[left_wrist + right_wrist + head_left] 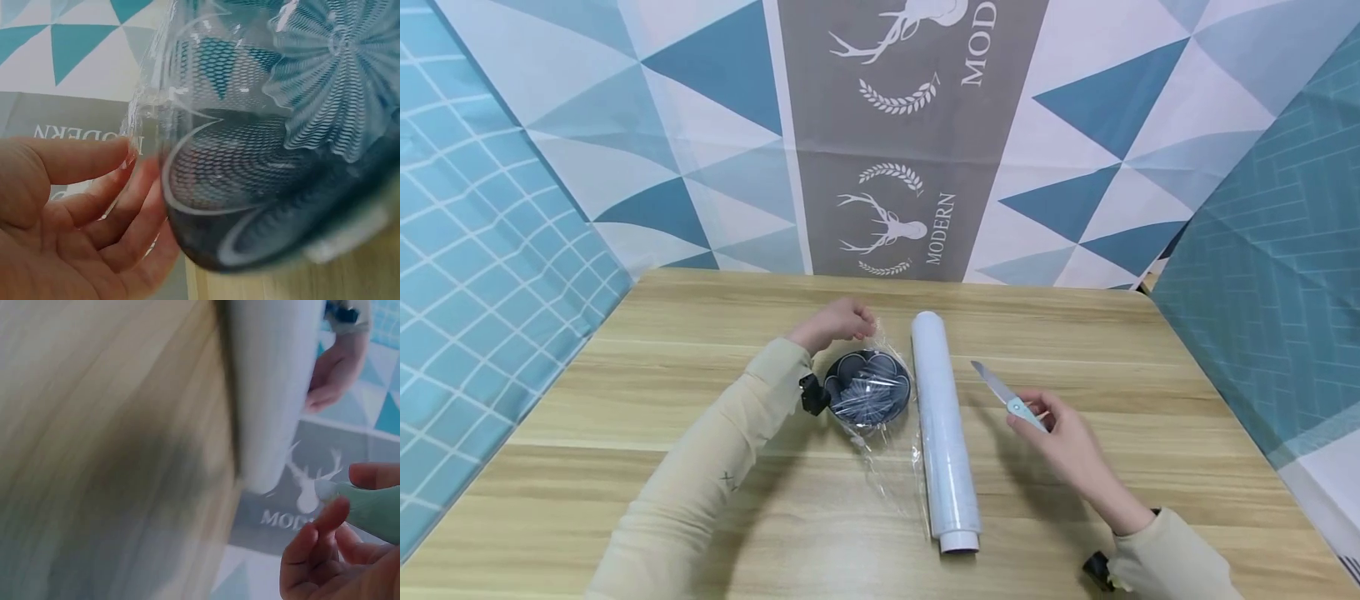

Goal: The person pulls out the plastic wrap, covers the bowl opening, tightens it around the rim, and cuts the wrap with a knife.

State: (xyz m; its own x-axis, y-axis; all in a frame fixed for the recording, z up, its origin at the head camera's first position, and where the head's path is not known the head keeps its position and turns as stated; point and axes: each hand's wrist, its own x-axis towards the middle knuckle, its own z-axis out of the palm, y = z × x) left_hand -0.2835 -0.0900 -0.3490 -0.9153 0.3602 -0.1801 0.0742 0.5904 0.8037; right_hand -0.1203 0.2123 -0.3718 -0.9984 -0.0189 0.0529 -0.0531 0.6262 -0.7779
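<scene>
A dark blue bowl (851, 367) with a petal pattern stands at the middle of the table. Clear cling film (868, 408) lies over its top, with loose creased film trailing toward the near side. My left hand (837, 323) is at the bowl's far left rim; in the left wrist view its thumb and forefinger pinch a gathered edge of the film (142, 103). To the right of the bowl lies a roll of cling film (945, 433), lengthwise. My right hand (1063, 437) grips a small knife (1024, 412) by its pale blue handle, the bare blade pointing toward the far left.
The wooden table (1150, 400) meets a patterned cloth backdrop (715, 133) along its far edge. Blue tiled sheets (490, 275) flank the left side, and another blue sheet (1277, 275) flanks the right.
</scene>
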